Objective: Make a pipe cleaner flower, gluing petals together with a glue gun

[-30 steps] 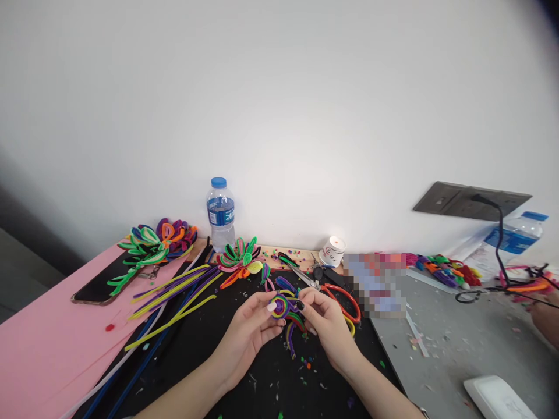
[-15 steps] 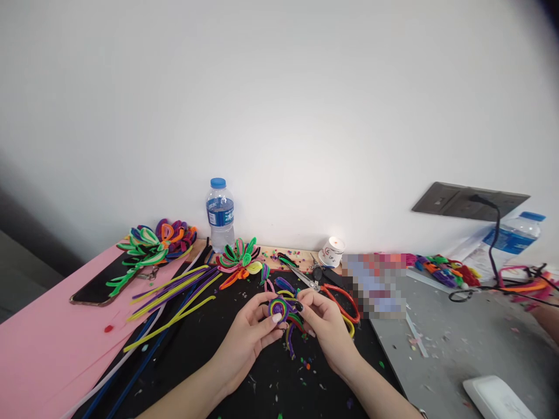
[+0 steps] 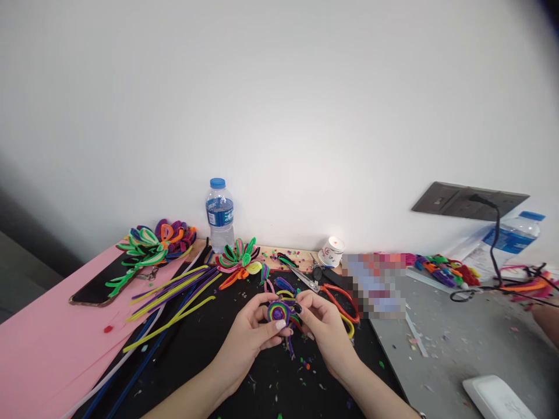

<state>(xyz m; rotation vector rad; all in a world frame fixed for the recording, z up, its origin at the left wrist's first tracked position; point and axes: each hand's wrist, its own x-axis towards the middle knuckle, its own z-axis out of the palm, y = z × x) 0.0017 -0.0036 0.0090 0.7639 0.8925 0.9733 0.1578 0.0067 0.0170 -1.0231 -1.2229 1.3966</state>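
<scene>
My left hand [image 3: 248, 337] and my right hand [image 3: 324, 327] meet over the black mat [image 3: 209, 361], both pinching one pipe-cleaner piece [image 3: 279, 312]. It is a flat coil of purple, yellow and green with loose purple and red tails hanging below. The left thumb lies across the coil's lower edge. My right thumb and forefinger grip its right side. Straight yellow, purple and blue pipe cleaners [image 3: 174, 297] lie to the left of my hands.
Red-handled scissors [image 3: 332, 291] lie just behind my right hand. A water bottle [image 3: 220, 214], finished pipe-cleaner flowers [image 3: 152, 241], a phone [image 3: 98, 286] on pink paper and a small tape roll [image 3: 332, 251] stand further back. Another person's hand [image 3: 545, 320] shows at the right edge.
The coil has sunk slightly toward the mat and my left thumb has slid down across it. Both hands stay closed on it.
</scene>
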